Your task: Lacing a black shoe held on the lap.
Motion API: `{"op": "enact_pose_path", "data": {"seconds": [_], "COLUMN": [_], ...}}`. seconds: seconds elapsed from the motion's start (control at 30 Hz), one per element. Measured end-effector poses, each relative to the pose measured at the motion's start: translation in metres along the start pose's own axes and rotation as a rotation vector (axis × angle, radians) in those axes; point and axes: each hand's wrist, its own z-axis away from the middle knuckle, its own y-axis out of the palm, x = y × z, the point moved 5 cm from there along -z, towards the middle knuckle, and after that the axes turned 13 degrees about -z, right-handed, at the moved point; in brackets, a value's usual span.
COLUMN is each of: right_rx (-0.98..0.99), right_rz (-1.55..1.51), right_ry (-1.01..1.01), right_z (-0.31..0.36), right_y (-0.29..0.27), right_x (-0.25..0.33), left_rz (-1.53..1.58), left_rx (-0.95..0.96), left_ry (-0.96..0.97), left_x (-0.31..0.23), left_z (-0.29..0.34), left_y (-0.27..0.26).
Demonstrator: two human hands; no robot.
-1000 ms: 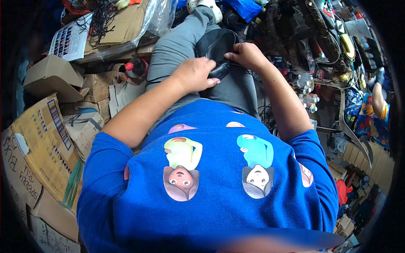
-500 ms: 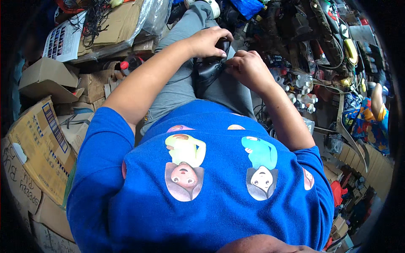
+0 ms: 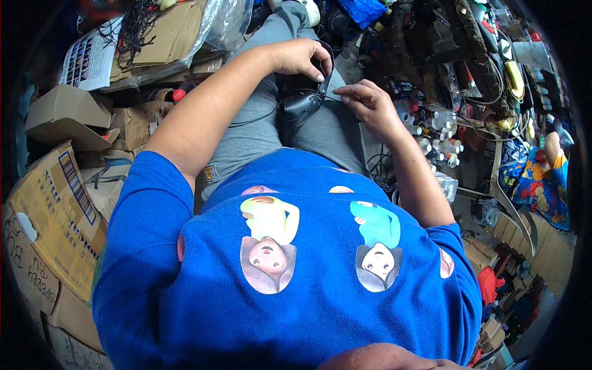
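- Black smooth leather-like shoe [image 3: 300, 105]: lies in the lap, on grey cloth trousers [image 3: 259, 117]; its far part is partly hidden by the left hand, inside too dark to read.
- Left hand [image 3: 301, 57]: narrow, curled on the shoe's raised far edge; contact of the fingers partly concealed.
- Right hand [image 3: 370, 105]: just beside the shoe, thumb and fingertips drawn together on a thin dark strand [image 3: 332, 98] that reaches the shoe; whether a tool sits in the fingers, cannot tell.
- Red-capped bottle [image 3: 179, 95]: mostly hidden behind the left forearm.
- Blue plastic sheet [image 3: 362, 11]: cut off by the upper edge.
- Clear plastic bottles [image 3: 445, 120]: clustered at right, contents unclear.
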Motion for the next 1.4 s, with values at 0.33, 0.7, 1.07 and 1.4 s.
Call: {"op": "enact_pose_path", "data": {"seconds": [0.33,0.7,1.07,1.4], "right_rx": [0.000,-0.032,0.029,-0.053], "right_rz": [0.145,0.164,0.273,0.456], "right_ry": [-0.010,-0.008,-0.076,-0.221], "right_z": [-0.015,-0.013,-0.021,-0.015], "right_y": [0.006,0.005,-0.006,0.011], "right_x": [0.003,0.014,0.018,0.020], "left_rz": [0.031,0.084,0.078,0.106], "left_rx": [0.108,0.156,0.193,0.242], "left_ry": [-0.034,-0.053,0.004,-0.003], "left_x": [0.006,0.002,0.007,0.012], "left_z": [-0.001,-0.013,-0.024,-0.019], "left_y": [0.001,-0.002,0.005,0.003]}}
